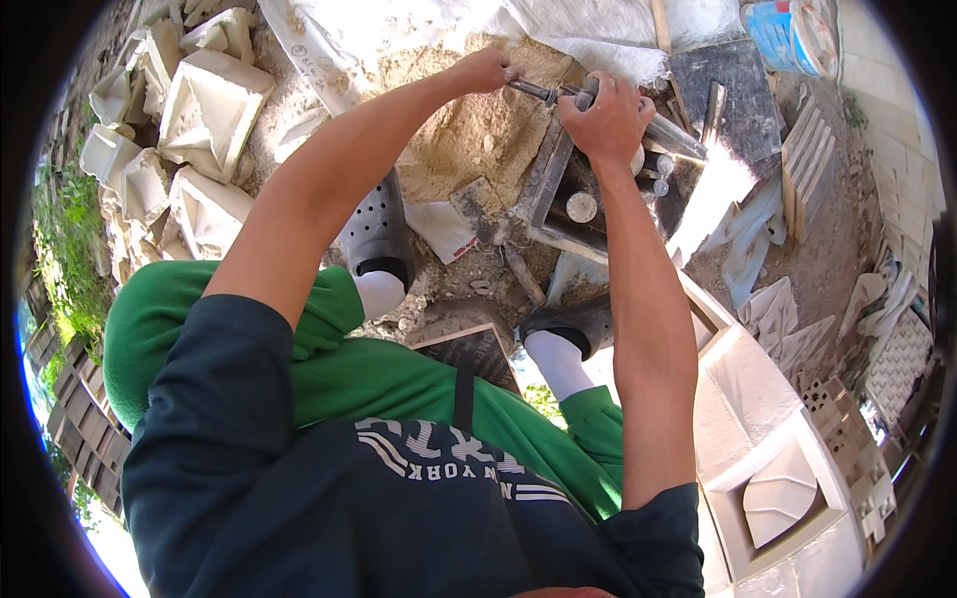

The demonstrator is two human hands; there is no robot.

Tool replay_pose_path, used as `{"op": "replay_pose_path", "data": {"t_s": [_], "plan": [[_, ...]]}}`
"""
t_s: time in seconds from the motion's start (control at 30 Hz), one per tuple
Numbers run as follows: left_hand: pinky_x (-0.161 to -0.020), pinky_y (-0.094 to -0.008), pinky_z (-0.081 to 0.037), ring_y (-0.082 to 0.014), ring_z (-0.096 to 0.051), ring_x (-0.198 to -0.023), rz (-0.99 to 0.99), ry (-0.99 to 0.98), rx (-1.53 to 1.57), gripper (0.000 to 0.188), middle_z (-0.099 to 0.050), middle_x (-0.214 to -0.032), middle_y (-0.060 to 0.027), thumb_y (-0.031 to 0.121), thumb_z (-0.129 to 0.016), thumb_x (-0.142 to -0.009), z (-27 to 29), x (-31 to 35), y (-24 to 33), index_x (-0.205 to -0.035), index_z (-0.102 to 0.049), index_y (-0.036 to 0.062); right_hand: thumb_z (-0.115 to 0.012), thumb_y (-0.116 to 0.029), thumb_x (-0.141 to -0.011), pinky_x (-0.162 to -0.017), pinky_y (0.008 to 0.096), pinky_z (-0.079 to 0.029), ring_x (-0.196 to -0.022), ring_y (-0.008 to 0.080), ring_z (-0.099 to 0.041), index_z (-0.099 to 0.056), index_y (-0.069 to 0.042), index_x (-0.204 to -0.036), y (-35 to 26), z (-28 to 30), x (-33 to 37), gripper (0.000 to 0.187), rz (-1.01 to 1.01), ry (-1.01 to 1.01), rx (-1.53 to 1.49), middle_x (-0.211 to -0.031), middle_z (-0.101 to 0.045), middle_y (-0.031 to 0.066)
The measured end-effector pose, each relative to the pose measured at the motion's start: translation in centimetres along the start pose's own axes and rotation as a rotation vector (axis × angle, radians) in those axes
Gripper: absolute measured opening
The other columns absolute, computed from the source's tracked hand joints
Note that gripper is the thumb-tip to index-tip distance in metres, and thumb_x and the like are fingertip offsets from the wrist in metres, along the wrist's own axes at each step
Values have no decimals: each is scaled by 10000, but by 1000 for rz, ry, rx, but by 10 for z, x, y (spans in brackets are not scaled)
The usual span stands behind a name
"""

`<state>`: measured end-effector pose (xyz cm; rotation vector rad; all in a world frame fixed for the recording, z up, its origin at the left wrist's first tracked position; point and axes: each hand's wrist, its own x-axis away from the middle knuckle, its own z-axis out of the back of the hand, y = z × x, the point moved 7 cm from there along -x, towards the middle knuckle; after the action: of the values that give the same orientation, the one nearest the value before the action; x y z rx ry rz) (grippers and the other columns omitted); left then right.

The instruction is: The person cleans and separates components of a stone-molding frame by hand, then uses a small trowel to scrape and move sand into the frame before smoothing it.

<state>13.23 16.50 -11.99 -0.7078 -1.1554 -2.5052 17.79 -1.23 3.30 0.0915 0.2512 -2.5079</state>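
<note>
My left hand [485,72] grips the end of a metal trowel handle [533,91] above a pile of sandy mix [469,140]. My right hand [608,118] is closed around the same trowel near its blade [673,138], just over a dark metal mould [573,194] holding round pegs [581,207]. Both arms reach forward from the lower edge. Part of the trowel is hidden under my right hand.
Pale cast blocks [211,110] are stacked at the left, more cast pieces [778,488] lie at the right. A blue bucket [793,35] stands at the top right. My feet in grey clogs [377,234] rest on the dirt ground.
</note>
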Motion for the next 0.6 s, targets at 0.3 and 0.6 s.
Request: {"op": "replay_pose_path", "data": {"t_s": [0.3, 0.6], "plan": [[-757, -425, -514, -271, -655, -860, -626, 103, -310, 393, -676, -911, -97, 469, -581, -934, 5, 39, 69, -991, -651, 87, -672, -450, -731, -1037, 487, -282, -1092, 235, -550, -652, -86, -1109, 6, 0, 3, 525, 0, 14, 18, -1071, -632, 77], [-741, -379, -524, -252, -672, -827, 70, -343, 61, 395, -707, -880, -94, 444, -555, -947, -7, 27, 50, -928, -710, 81, -664, -443, -732, -1039, 482, -280, -1082, 237, -552, -656, -84, -1098, 7, -2, 4, 513, 10, 17, -6, -1055, -633, 78]]}}
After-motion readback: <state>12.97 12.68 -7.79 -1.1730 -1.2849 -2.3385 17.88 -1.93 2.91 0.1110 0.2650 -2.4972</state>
